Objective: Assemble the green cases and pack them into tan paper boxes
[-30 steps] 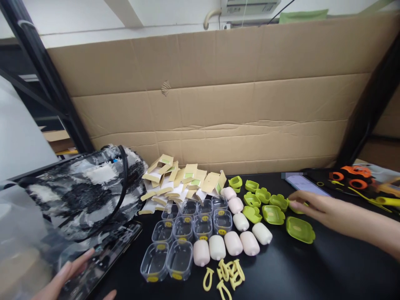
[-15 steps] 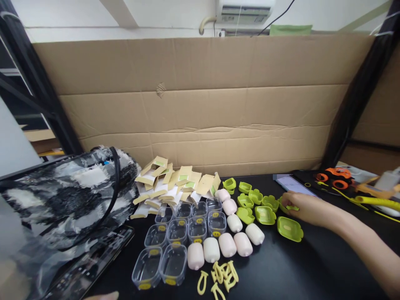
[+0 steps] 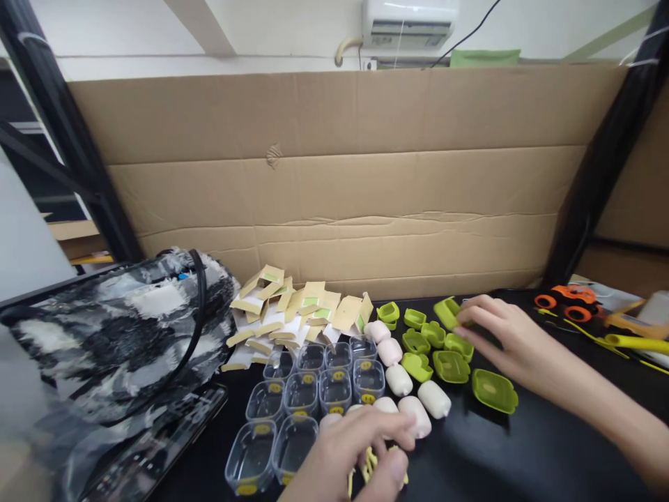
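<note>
- Clear plastic tubs are sitting in rows on the black table; folded cardboard sleeves are lying behind them
- Pink oval pods are lying right of the tubs; green plastic lids are lying further right
- A patterned fabric bag is resting at far left

Left hand blurred, cut by bottom edge, covering yellow clips and front pink capsules.

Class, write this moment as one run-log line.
left hand: over yellow loops, pink pieces | right hand: lifting green lid | clear tubs: untouched
</note>
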Motion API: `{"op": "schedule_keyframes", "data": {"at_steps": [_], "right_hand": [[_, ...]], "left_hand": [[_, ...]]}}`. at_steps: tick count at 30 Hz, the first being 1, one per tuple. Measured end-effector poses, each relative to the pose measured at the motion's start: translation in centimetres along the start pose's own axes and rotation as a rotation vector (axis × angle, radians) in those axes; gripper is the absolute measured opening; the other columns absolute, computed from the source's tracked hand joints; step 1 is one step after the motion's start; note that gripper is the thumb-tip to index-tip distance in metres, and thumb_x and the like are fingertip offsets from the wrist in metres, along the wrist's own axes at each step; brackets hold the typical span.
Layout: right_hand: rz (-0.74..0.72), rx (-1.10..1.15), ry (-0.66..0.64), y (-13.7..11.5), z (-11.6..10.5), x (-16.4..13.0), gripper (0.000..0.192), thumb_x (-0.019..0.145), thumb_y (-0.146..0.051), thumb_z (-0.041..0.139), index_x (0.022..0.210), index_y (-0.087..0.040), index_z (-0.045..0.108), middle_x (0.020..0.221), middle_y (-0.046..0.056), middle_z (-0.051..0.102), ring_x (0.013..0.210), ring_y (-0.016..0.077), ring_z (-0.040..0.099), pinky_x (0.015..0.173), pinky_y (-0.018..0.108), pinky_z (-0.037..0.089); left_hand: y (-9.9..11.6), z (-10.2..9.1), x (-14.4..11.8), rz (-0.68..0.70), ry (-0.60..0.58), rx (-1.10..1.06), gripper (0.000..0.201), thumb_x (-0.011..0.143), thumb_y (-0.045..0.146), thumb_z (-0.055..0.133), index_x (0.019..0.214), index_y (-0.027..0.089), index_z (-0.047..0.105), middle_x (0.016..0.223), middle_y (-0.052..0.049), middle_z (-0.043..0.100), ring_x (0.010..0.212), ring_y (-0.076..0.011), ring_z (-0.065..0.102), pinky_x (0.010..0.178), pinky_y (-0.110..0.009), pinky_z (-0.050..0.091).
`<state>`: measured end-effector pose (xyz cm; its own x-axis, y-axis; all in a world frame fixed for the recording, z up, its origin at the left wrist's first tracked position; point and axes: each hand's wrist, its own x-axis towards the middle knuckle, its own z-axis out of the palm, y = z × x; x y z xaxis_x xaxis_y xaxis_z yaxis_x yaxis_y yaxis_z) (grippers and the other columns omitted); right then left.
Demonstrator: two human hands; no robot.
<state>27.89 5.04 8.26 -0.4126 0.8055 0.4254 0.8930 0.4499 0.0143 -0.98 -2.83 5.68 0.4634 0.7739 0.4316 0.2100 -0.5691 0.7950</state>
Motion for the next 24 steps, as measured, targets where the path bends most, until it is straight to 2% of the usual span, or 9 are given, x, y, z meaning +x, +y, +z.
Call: {"op": "schedule_keyframes", "data": {"at_steps": [2,4,6,9,11,14,18,21,24], "right_hand": [[-0.192,0.181,0.123,-3.0,-0.2,-0.5,0.016,0.096,-0.026,0.042,0.096,-0.022,0.057,0.104,0.010,0.060,0.099,0.0232,0.058,0.087,0.036,0.046],[-0.346,0.289,0.154,-6.1,-0.1,-1.2,0.011,0.094,-0.020,0.048,0.099,-0.023,0.057,0.104,0.008,0.062,0.097,0.0214,0.059,0.082,0.033,0.048],[-0.484,0.329,0.139,-8.4,0.0,-1.9,0.012,0.092,-0.015,0.049,0.097,-0.021,0.059,0.099,0.008,0.064,0.089,0.0191,0.060,0.076,0.031,0.049],[-0.616,0.365,0.154,-10.0,0.2,-2.4,0.017,0.094,-0.012,0.046,0.093,-0.018,0.061,0.089,0.007,0.066,0.081,0.0172,0.061,0.076,0.029,0.050],[-0.641,0.401,0.164,-9.9,0.2,-2.5,0.014,0.095,-0.015,0.048,0.097,-0.018,0.061,0.089,0.006,0.066,0.083,0.0170,0.061,0.081,0.029,0.050],[-0.588,0.523,0.211,-8.8,0.3,-2.3,0.016,0.092,-0.016,0.053,0.108,-0.018,0.055,0.094,0.007,0.064,0.088,0.0172,0.060,0.080,0.028,0.051],[-0.419,0.534,0.281,-8.0,0.8,-2.2,0.020,0.086,-0.005,0.050,0.097,-0.021,0.053,0.089,0.005,0.058,0.082,0.0171,0.057,0.070,0.028,0.049],[-0.470,0.427,0.133,-8.7,1.3,-2.3,0.015,0.086,-0.009,0.053,0.094,-0.021,0.059,0.088,0.005,0.059,0.079,0.0180,0.056,0.069,0.031,0.048],[-0.513,0.404,-0.055,-9.7,2.0,-2.5,0.015,0.087,-0.016,0.057,0.100,-0.020,0.063,0.092,0.007,0.062,0.084,0.0202,0.058,0.074,0.034,0.050]], "left_hand": [[-1.3,0.9,0.1,-0.267,0.010,-0.333,0.039,0.090,0.047,0.051,0.122,0.026,0.059,0.105,-0.008,0.071,0.077,-0.0154,0.066,0.069,-0.026,0.050],[-2.5,1.6,0.1,-0.410,0.042,-0.581,0.060,0.084,0.058,0.056,0.130,0.020,0.052,0.110,-0.012,0.069,0.084,-0.0186,0.067,0.071,-0.028,0.050],[-3.3,2.0,0.2,-0.449,0.057,-0.734,0.073,0.076,0.062,0.063,0.131,0.016,0.051,0.110,-0.014,0.067,0.088,-0.0212,0.067,0.075,-0.031,0.051],[-3.7,2.2,0.2,-0.464,0.031,-0.888,0.066,0.071,0.055,0.073,0.124,0.018,0.058,0.112,-0.012,0.066,0.096,-0.0220,0.065,0.081,-0.034,0.051],[-3.3,2.2,0.2,-0.487,0.044,-0.998,0.055,0.072,0.045,0.077,0.118,0.022,0.062,0.111,-0.009,0.067,0.094,-0.0201,0.065,0.079,-0.033,0.051],[-2.1,1.7,0.6,-0.512,0.085,-1.122,0.039,0.072,0.038,0.079,0.103,0.018,0.066,0.101,-0.007,0.070,0.085,-0.0177,0.068,0.077,-0.031,0.051],[-0.3,0.3,1.4,-0.432,0.160,-1.121,0.032,0.079,0.034,0.073,0.103,0.014,0.067,0.097,-0.009,0.072,0.090,-0.0176,0.067,0.083,-0.030,0.049],[0.3,-0.5,1.8,-0.378,0.228,-1.119,0.025,0.087,0.031,0.063,0.108,0.019,0.066,0.104,-0.006,0.070,0.099,-0.0168,0.063,0.090,-0.030,0.046],[0.4,-0.5,1.9,-0.365,0.208,-1.070,0.022,0.091,0.032,0.057,0.099,0.015,0.068,0.097,-0.007,0.071,0.090,-0.0156,0.063,0.085,-0.027,0.047]]}}
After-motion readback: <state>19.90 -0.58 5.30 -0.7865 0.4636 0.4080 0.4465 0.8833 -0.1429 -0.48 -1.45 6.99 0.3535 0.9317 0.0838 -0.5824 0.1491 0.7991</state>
